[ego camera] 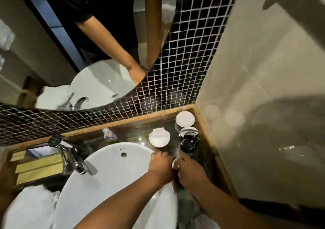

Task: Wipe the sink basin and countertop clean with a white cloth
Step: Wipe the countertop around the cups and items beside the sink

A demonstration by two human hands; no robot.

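A white oval sink basin sits in a dark, glossy countertop with a wooden edge. My left hand rests on the basin's right rim with its fingers curled down over the edge. Close beside it over the countertop, my right hand is closed around a small white-rimmed object; what it is stays unclear. A white towel lies bunched at the lower left beside the basin, away from both hands. Whether the left hand also grips the small object is hidden.
A chrome faucet stands left of the basin. Two white round lids, a dark jar and a small clear bottle crowd the back right corner. A beige wall closes the right; a mirror hangs behind.
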